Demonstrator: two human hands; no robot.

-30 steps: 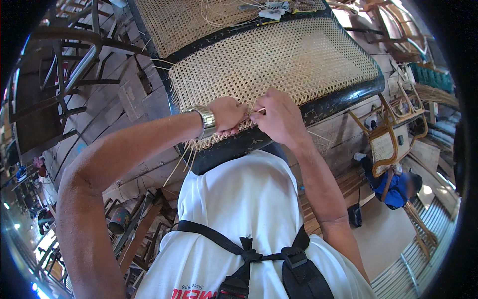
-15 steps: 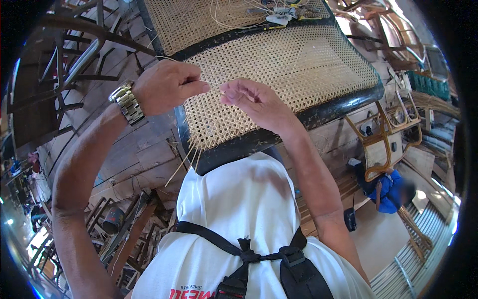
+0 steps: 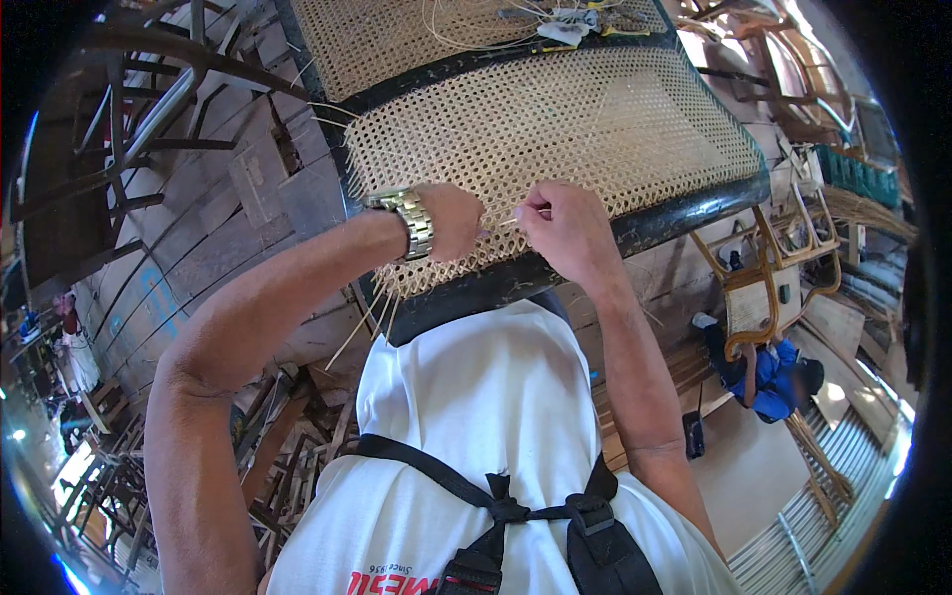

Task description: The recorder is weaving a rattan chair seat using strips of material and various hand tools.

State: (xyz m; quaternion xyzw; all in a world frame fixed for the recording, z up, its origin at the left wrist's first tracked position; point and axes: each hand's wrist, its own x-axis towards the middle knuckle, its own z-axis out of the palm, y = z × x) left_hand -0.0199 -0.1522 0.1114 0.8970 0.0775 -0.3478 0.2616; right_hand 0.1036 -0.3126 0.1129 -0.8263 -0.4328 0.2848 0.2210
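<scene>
A woven cane seat panel (image 3: 585,129) in a black frame (image 3: 684,213) lies in front of me, its near edge over my white shirt. My left hand (image 3: 451,220), with a metal watch on the wrist, rests on the near left part of the weave with fingers curled under. My right hand (image 3: 560,220) pinches a thin cane strand (image 3: 506,222) that runs between the two hands just above the weave. Loose strand ends (image 3: 372,317) hang from the panel's near left edge.
A second cane panel (image 3: 397,40) lies beyond, with loose strands and small tools (image 3: 575,20) on it. Wooden chair frames (image 3: 764,288) stand at the right, where a person in blue (image 3: 769,372) sits on the floor. More dark chairs (image 3: 129,109) and planks fill the left.
My left hand, raised up and left half a second ago, has come back down onto the weave beside my right hand. The right hand has lowered and closed on the strand.
</scene>
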